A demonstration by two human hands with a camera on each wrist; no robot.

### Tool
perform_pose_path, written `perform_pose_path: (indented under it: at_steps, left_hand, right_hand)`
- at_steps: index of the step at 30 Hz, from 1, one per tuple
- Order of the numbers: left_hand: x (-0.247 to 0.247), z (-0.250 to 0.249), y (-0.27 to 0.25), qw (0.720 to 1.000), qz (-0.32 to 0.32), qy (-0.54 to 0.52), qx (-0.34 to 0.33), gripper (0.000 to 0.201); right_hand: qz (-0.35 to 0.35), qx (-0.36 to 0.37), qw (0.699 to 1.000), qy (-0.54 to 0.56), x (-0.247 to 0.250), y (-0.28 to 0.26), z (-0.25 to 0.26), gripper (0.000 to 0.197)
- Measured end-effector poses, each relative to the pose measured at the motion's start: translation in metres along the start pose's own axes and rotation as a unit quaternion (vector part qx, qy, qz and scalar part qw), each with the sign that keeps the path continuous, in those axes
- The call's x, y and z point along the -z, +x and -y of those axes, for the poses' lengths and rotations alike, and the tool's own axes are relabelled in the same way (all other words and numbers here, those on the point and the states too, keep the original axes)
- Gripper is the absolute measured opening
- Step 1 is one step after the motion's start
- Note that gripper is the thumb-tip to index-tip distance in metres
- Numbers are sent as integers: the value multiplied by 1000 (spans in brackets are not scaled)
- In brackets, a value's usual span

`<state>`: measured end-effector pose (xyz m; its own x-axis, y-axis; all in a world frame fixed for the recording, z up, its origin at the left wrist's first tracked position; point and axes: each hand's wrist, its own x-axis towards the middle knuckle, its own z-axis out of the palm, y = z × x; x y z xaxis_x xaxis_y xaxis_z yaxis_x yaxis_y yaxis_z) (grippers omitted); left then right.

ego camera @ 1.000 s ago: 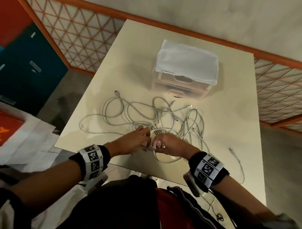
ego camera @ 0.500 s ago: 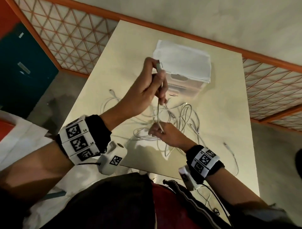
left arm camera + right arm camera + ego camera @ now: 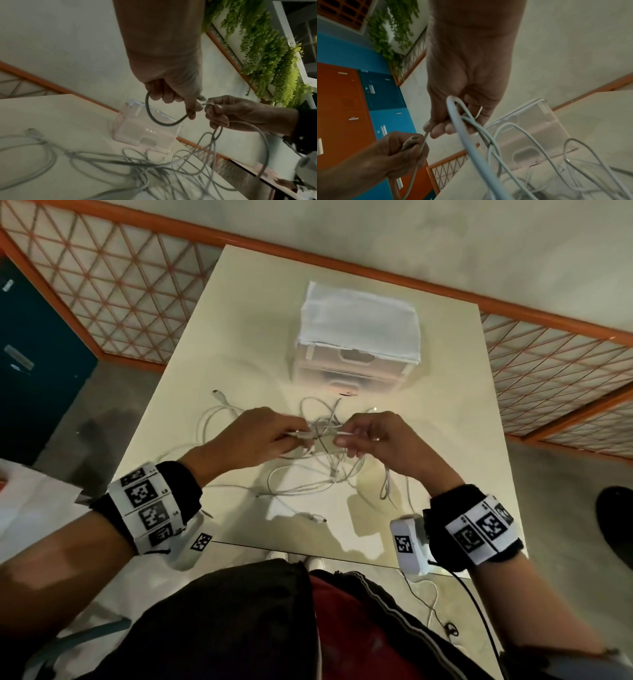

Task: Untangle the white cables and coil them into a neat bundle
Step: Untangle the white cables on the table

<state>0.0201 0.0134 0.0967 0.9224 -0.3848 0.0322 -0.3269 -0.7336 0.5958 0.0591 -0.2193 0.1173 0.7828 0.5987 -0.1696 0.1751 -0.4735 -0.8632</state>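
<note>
Two hands are up above the surface (image 3: 239,313), close together, a bit toward the near side. The left hand (image 3: 253,440) has its fingers curled around a white cable, with the plug end pinched between thumb and finger. In the left wrist view a short loop of that cable hangs down from its fist (image 3: 171,83). The right hand (image 3: 380,440) pinches another bit of cable with its fingertips, and its other fingers are bent around more loops. In the right wrist view some strands run out from under its fingers (image 3: 462,112) and drop down to the pile.

Most of the white cables (image 3: 308,484) lie in a messy heap on the surface, right under and just near of the hands. They cross over each other many times. One loose plug end (image 3: 219,396) lies on the left, away from the heap. Another end (image 3: 317,518) lies on the near side.

A clear box (image 3: 356,371) with a white cloth (image 3: 359,320) on top sits on the far side of the surface, just past the cables. Both wrists wear black bands with black and white square marks.
</note>
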Motion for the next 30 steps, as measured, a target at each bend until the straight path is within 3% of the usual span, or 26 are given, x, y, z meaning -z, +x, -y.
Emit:
perform_pose_path:
  at_steps: [4, 6, 8, 12, 14, 18, 20, 22, 24, 25, 27, 30]
  left_hand:
    - [15, 1, 5, 993, -82, 85, -26, 26]
    - [27, -1, 7, 984, -137, 107, -44, 18]
    - [41, 1, 8, 976, -199, 87, -27, 9]
    - [66, 12, 5, 952, -297, 78, 11, 18]
    - [63, 24, 2, 956, -269, 105, 46, 20]
    - [42, 46, 0, 972, -57, 107, 200, 27]
    - [30, 46, -1, 972, -16, 63, 227, 43]
    - [21, 32, 3, 981, -90, 33, 167, 37]
    - [14, 9, 8, 982, -165, -35, 84, 30]
    - [11, -3, 14, 980, -171, -79, 58, 32]
    - [4, -23, 24, 984, -99, -144, 25, 30]
    - [-5, -40, 30, 987, 58, -150, -16, 25]
  right_hand:
    - [10, -6, 1000, -2, 0, -3, -6, 12]
    - [42, -13, 998, -53, 0, -6, -18, 9]
    - [67, -30, 992, -104, 3, -9, -35, 10]
    - [74, -78, 966, -235, 15, -19, -72, 12]
    - [43, -82, 965, -247, 19, -26, -82, 14]
    - [-28, -32, 987, -158, 30, -30, -69, 16]
    - [-75, -9, 990, -121, 37, -29, -48, 15]
    - [-102, 12, 986, -134, 41, -27, -27, 17]
    - [-87, 34, 980, -176, 38, -25, -7, 19]
    - [-68, 45, 979, -189, 35, -24, 3, 20]
    - [-47, 71, 978, -193, 26, -20, 18, 20]
    - [-91, 106, 976, -165, 22, -15, 36, 18]
